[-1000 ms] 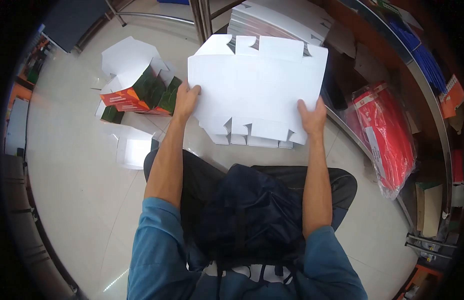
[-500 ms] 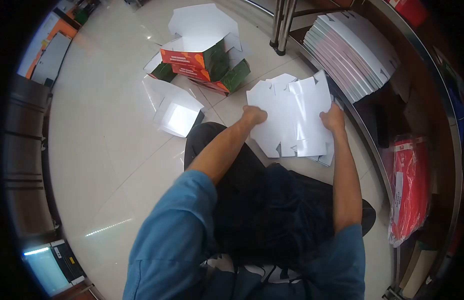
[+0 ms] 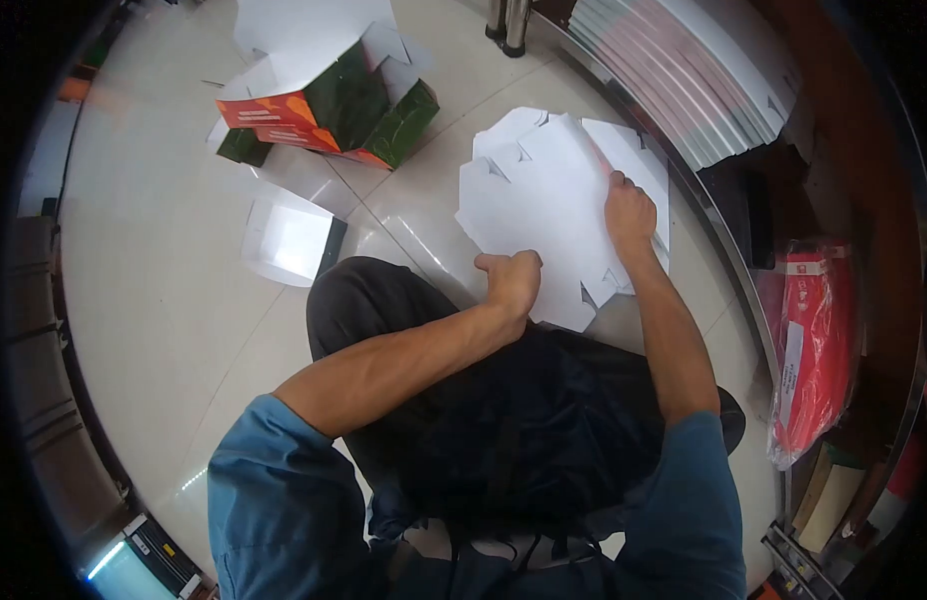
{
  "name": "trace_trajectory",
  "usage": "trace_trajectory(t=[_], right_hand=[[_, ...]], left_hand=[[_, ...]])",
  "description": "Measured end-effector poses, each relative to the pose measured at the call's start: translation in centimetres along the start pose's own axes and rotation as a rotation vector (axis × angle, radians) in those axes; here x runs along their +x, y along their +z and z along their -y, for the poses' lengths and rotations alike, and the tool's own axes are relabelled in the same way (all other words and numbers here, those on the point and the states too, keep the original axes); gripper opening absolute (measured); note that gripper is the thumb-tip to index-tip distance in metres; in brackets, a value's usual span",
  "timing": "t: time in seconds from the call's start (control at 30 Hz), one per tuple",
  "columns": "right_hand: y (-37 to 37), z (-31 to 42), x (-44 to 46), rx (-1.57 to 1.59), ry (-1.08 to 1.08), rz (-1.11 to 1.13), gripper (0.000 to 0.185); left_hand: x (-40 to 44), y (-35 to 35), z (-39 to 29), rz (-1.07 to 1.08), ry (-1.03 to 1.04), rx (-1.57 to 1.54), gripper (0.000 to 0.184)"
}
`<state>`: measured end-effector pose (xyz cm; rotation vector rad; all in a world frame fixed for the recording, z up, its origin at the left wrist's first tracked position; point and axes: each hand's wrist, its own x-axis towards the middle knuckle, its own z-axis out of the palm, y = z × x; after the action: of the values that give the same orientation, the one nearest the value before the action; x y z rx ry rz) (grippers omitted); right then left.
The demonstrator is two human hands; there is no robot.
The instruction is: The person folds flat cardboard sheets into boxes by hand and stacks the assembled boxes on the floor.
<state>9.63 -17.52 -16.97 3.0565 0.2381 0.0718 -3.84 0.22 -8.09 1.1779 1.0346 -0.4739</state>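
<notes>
While the right hand (image 3: 632,212) clasps the right edge of a flat white box blank (image 3: 539,205), the left hand (image 3: 512,285) is at its near left side, fingers curled; from where I stand, I cannot tell whether they grip. The blank is just beyond the dark-trousered legs (image 3: 374,305), with bare glossy floor tiles (image 3: 414,235) to its left. It is thin, smooth card, its edges notched and tabbed, and a second white blank (image 3: 639,155) shows beneath its right side. Farther left sit printed cartons (image 3: 349,95) in red, orange and green, with a small white open box (image 3: 287,240) nearer. Rightward, a metal shelf edge (image 3: 729,232) limits the room; past it are a stack of blanks (image 3: 674,85) and a plastic-wrapped red packet (image 3: 822,345).
</notes>
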Motion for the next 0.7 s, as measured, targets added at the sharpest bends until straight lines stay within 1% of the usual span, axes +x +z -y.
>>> trace_trajectory(t=[0.03,0.13,0.23,0.3,0.33,0.37,0.47,0.5,0.57,0.6,0.63,0.67,0.7], right_hand=[[-0.4,0.3,-0.1,0.067,0.06,0.162,0.029],[2.5,1.6,-1.9,0.129,0.006,-0.186,0.054],[2.1,3.5,-3.5,0.149,0.06,-0.041,0.078],[1.5,3.8,-3.6,0.165,0.082,0.095,0.084],[0.5,3.6,-2.8,0.171,0.094,0.129,0.087],[-0.7,3.7,-2.1,0.215,0.129,0.227,0.09],[-2.2,3.6,-0.6,0.253,0.177,0.375,0.092],[-0.2,3.8,-2.3,0.197,0.139,0.185,0.095],[1.7,4.1,-4.6,0.176,0.121,0.098,0.096],[1.6,4.0,-3.4,0.169,0.116,0.005,0.097],[1.5,3.8,-3.3,0.162,0.114,-0.023,0.091],[0.0,3.1,-2.4,0.243,0.104,0.05,0.086],[-1.6,2.0,-1.5,0.32,0.091,0.116,0.082]], left_hand=[[0.0,0.1,0.0,0.004,0.003,0.008,0.072],[-0.5,0.3,-0.4,0.037,0.037,-0.019,0.07],[-0.3,0.6,0.1,0.035,0.011,-0.042,0.069],[-0.7,0.5,0.4,0.013,-0.018,-0.014,0.069],[-0.7,0.5,0.2,0.0,-0.012,0.007,0.069],[-0.6,0.5,-0.1,-0.011,0.002,0.024,0.068],[-0.7,-0.2,-0.1,0.011,0.002,0.03,0.07],[-0.4,-0.3,0.4,0.025,-0.023,0.022,0.072],[0.5,-0.2,0.3,0.054,-0.053,0.003,0.076],[0.8,0.0,0.0,-0.005,0.002,0.005,0.077],[0.8,0.1,1.4,-0.064,0.039,0.014,0.079],[1.5,0.1,2.6,-0.121,0.084,0.01,0.081],[3.1,-0.1,4.0,-0.119,0.153,-0.066,0.083]])
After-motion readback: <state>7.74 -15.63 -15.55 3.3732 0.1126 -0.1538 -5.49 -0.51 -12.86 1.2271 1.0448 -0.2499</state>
